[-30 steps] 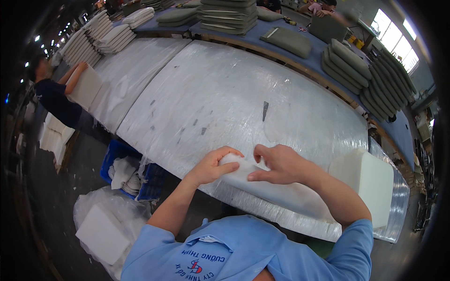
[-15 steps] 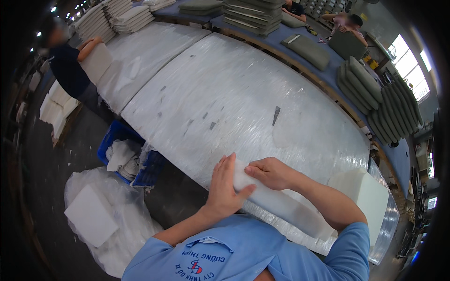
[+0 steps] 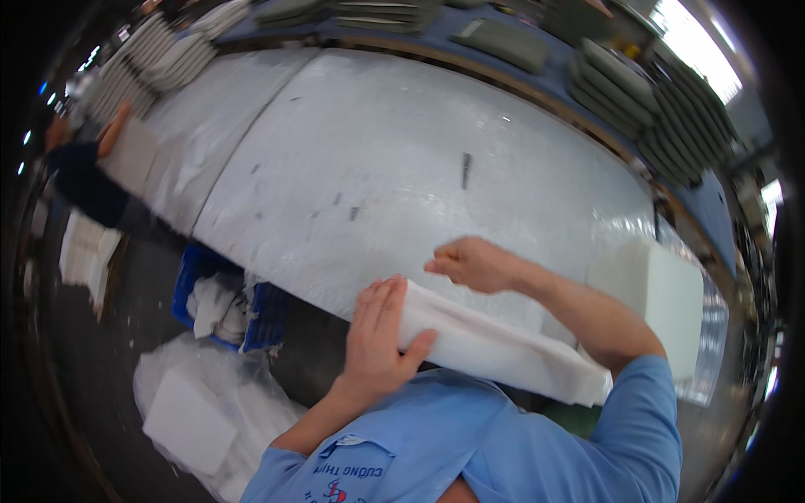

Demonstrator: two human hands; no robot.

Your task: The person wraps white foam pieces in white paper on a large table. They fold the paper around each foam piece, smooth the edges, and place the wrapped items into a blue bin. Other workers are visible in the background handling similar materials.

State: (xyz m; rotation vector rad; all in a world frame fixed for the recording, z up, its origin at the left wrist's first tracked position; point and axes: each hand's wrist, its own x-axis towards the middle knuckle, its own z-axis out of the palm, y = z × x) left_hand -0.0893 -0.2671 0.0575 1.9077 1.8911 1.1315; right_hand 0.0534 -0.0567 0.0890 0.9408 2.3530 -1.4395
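A long white padded piece (image 3: pixel 503 339), perhaps foam with a pale cover, lies slantwise across the near table edge, against my shirt. At its left end my left hand (image 3: pixel 377 331) grips it, fingers over the end face and thumb along the near side. A crease runs along the upper side of the piece. My right hand (image 3: pixel 474 264) is closed just beyond the piece and apart from it, over the table. Whatever its curled fingers may hold is hidden. A white foam block (image 3: pixel 662 310) stands to the right of my right forearm.
The table (image 3: pixel 352 151) is covered in clear film with dark torn spots. A blue crate (image 3: pixel 193 289) with white scraps and a plastic bag (image 3: pixel 168 369) with white blocks are at lower left. A co-worker (image 3: pixel 92 184) stands far left. Grey-green cushions (image 3: pixel 616 88) are stacked beyond.
My right hand has lifted off the white piece and sits beyond it. The piece has turned, showing a creased side. My left hand remains on its end. The whole view has shifted.
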